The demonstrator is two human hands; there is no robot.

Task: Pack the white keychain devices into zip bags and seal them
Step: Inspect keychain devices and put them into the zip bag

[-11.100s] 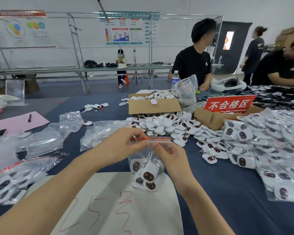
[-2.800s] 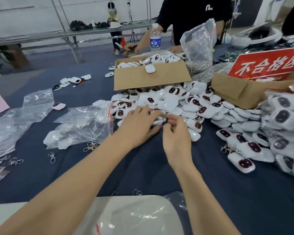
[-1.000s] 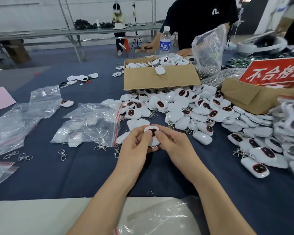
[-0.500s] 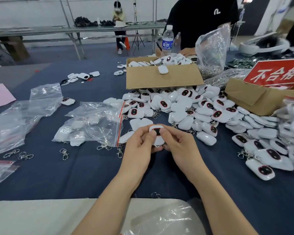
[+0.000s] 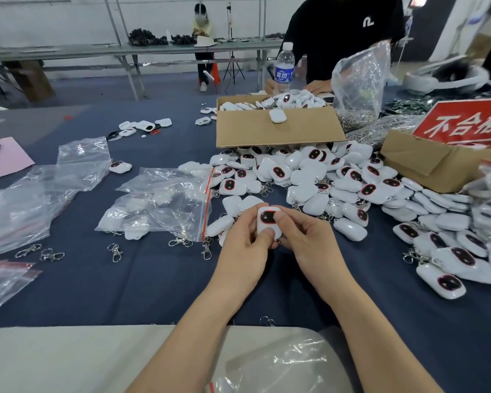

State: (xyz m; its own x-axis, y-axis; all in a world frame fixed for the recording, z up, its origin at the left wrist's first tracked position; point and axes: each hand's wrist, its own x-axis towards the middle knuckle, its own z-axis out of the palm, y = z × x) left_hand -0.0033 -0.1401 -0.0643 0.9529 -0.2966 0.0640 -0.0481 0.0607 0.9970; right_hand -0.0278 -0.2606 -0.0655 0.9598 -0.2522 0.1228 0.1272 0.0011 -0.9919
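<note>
Pulled back out of the heap since a few seconds ago, both hands now sit together with a single keychain device (image 5: 268,222) between them, and it has barely shifted in the last half second. It's held straight in front of the cardboard box (image 5: 278,129), on the near side of it, just above the blue table cloth (image 5: 125,279).

Look at the piece: a glossy white shell, a rounded square, with a dark oval window rimmed in red on the upper half of its face, turned up toward the camera. The left hand (image 5: 245,245) grips it from the left, thumb laid across the lower face. The right hand (image 5: 304,239) pinches the right edge, one fingertip pressed just beside the window.

Between the hands and the box lies the pile of devices (image 5: 318,180), some face up, some showing plain white backs. Near and left of the box, a clear zip bag (image 5: 165,205) with a red seal strip lies flat, and metal clasps (image 5: 115,252) are scattered just past its near edge. Behind the box stands a water bottle (image 5: 284,70).
</note>
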